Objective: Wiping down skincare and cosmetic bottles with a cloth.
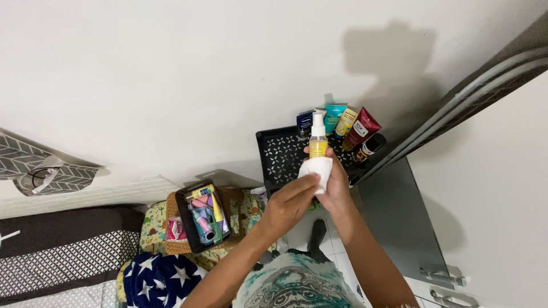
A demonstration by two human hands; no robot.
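Observation:
My right hand (337,185) holds a small yellow spray bottle (318,140) with a white cap upright in front of me. My left hand (288,202) presses a white tissue (317,169) against the lower part of that bottle. Just behind the bottle stands a black perforated basket (279,157) holding several tubes: a teal one (334,118), a yellow one (346,122), a dark red one (362,129) and a dark bottle (369,147).
A smaller black tray (185,219) full of small cosmetics sits on a patterned cloth at lower left. A star-patterned fabric (157,279) and a dark quilted surface (63,245) lie to the left. A white wall rises behind; a white door (491,199) with metal handles stands at right.

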